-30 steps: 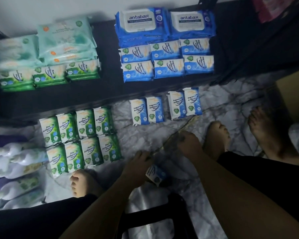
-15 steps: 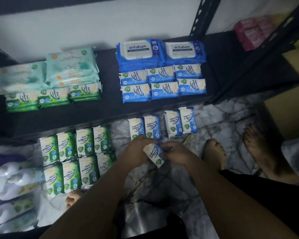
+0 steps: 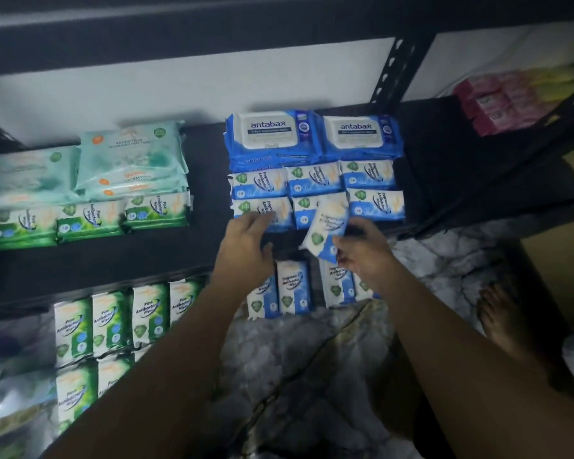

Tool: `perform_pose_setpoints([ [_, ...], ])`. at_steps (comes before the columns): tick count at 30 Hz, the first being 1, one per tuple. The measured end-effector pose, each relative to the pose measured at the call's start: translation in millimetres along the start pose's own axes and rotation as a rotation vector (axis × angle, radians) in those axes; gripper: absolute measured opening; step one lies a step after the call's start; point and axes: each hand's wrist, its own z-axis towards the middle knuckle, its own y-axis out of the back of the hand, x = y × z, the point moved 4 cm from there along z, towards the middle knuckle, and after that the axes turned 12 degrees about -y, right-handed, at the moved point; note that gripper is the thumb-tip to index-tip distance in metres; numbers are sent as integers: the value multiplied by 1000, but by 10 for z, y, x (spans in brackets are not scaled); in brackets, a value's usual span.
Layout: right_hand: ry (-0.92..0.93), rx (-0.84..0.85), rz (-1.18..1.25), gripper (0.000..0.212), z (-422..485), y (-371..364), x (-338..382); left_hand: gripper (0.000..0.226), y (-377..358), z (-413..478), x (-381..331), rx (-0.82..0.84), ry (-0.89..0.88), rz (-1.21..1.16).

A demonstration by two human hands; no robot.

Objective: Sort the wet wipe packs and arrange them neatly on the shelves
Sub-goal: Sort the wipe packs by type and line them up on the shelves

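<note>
1. Held item: the right hand (image 3: 362,256) pinches a small blue pack (image 3: 327,226) by its lower end, fingers and thumb curled on it. The pack is tilted above the front edge of the black shelf board (image 3: 146,256). Its print reads "Fragrance… Antibacterial", partly blurred.
2. The left hand (image 3: 246,246) is spread with fingers straight. Its tips touch the front-left pack of the shelved blue rows (image 3: 375,207), and it grips nothing.
3. Shelf, right group: two antabax packs (image 3: 272,134), large and marked "antabax", lie at the back, with the two small blue rows in front.
4. Shelf, left group: pale teal packs (image 3: 130,157) printed "ANTIBACTERIAL" are stacked behind green shelf packs (image 3: 90,220) labelled "Pine Antibacterial Wipes".
5. Floor: green floor packs (image 3: 110,319) and blue floor packs (image 3: 294,286) lie in rows just before the shelf, on a marble-patterned floor (image 3: 428,266).
6. Room: dim light, a white wall (image 3: 179,94) and a black perforated upright (image 3: 391,71). Pink packs (image 3: 497,101) lie at far right, their writing unreadable, and a bare foot (image 3: 501,313) rests on the floor
</note>
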Motion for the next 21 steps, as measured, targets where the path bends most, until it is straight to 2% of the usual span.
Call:
perform_pose_setpoints([
  [2, -2, 43, 240, 56, 92, -97, 239, 59, 79, 189, 90, -21, -8, 144],
  [5, 21, 70, 385, 65, 232, -243, 547, 59, 97, 385, 208, 37, -10, 283],
  [12, 26, -194, 306, 69, 594, -526, 799, 53, 15, 470, 358, 33, 7, 262],
  [17, 39, -386, 79, 47, 670, -567, 790, 50, -19, 461, 355, -2, 25, 256],
  [21, 77, -442, -47, 48, 702, -549, 798, 49, -36, 460, 368, 0, 36, 256],
])
